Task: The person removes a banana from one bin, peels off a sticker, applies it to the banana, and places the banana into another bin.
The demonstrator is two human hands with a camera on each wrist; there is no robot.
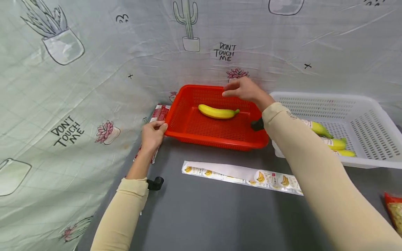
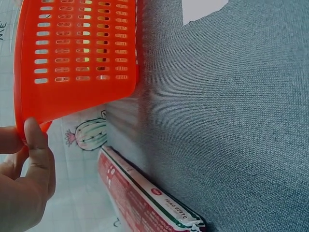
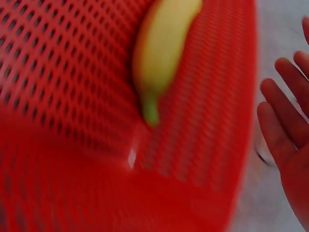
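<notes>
A red plastic basket [image 1: 216,139] with slotted walls stands at the back of the grey table. My left hand [image 1: 153,134] pinches its near left corner; the thumb and fingers lie on either side of the rim in the left wrist view. Inside the basket, a single yellow banana [image 1: 216,112] lies near the back wall, its green stem end to the right. My right hand [image 1: 245,90] is over the basket's back right part, holding nothing. In the right wrist view its fingers [image 3: 282,96] are extended and spread beside the rim.
A white basket [image 1: 373,104] to the right holds several bananas [image 1: 334,143] with labels. A strip of banana stickers [image 1: 232,170] lies in front of the red basket. Red packages [image 1: 160,113] lie along the left side, and another packet [image 1: 395,212] is at the right edge.
</notes>
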